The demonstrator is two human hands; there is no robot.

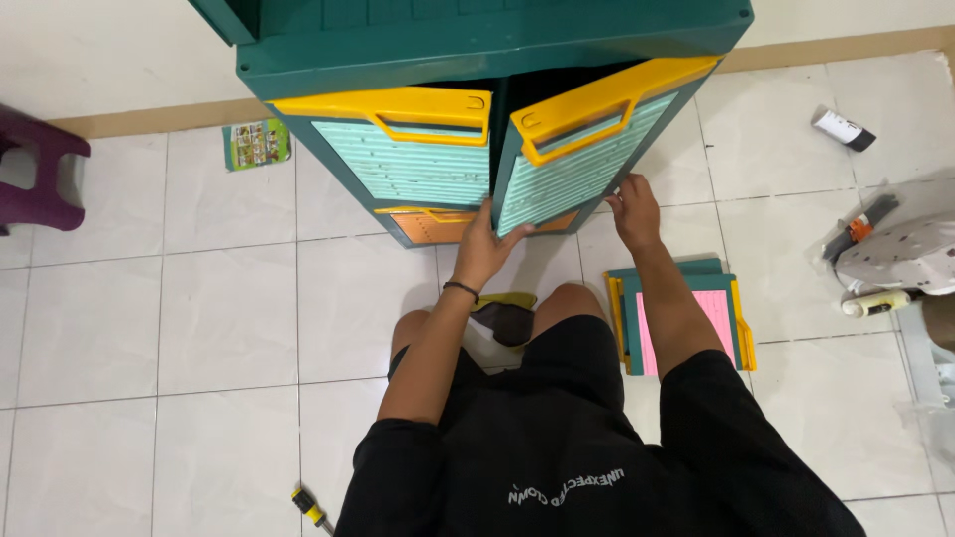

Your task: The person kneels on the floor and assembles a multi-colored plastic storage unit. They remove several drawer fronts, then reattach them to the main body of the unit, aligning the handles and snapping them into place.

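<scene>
The cabinet at the top of the frame looks like hard plastic, dark green and a little shiny. Its right door has a ribbed, pale green panel and a smooth yellow plastic handle. The floor tiles are white, smooth and glossy. The shirt at the bottom is soft black cloth, matt. The stool at the upper left looks like purple plastic.
</scene>
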